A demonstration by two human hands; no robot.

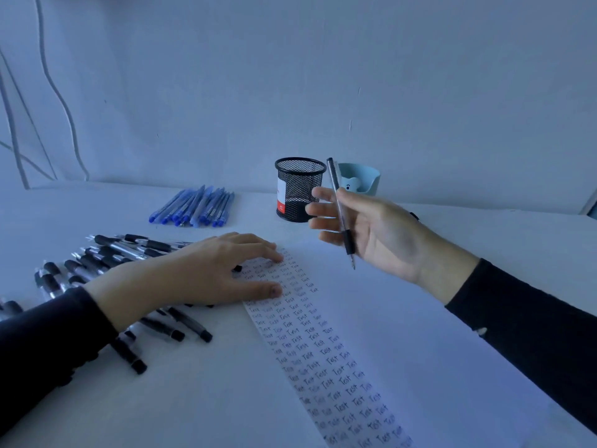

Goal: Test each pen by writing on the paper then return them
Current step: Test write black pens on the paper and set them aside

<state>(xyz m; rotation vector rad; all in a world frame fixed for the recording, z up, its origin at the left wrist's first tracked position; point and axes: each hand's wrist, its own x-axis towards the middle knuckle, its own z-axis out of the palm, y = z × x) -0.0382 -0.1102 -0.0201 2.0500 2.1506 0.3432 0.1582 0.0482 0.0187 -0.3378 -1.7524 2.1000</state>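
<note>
On the white surface (161, 399) the paper (420, 334) runs from the near edge away, its left strip filled with rows of the word "Test". Left of it lies a heap of black pens (106, 253), partly under the left forearm. The left hand (200, 273) lies flat, fingers straight and together, their tips pressing the paper's far left part. The right hand (371, 234) is raised above the paper, palm turned to the camera, and grips a black pen (339, 208) nearly upright, tip down and clear of the sheet. Farther off lie blue pens (193, 206) in a bunch, then a black mesh cup (298, 189) and a teal holder (361, 181) by the wall.
</note>
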